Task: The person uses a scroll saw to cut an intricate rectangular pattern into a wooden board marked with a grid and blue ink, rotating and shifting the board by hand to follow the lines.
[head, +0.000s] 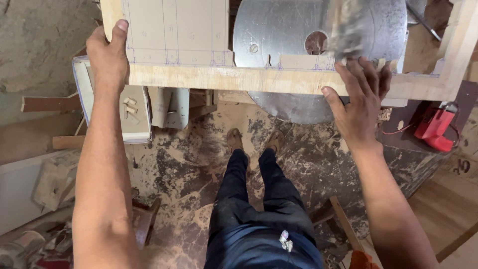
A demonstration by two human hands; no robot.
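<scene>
So the left hand [107, 55] is clamped onto the left edge of a pale plywood panel [174, 30] that has thin blue pencil lines drawn all over it, thumb up on top and the rest of the fingers wrapped under, out of sight. The panel sits up at the top of the view, resting on a round metal saw table [279, 30], and its near edge runs as a long wooden strip [234, 78] across to the right. The right hand [359, 102] is on that strip's right part, fingers spread and pressing down on the wood rather than curled around it. Just above those fingertips there's a blurry grey smear [343, 27] near the hole in the metal disc, can't tell what it is. Down below you see the person's dark trousers and brown shoes [254, 140] on a floor [184, 164] caked in sawdust. A red power tool [434, 128] lies off to the right, and wood scraps [47, 103] sit on the left.
</scene>
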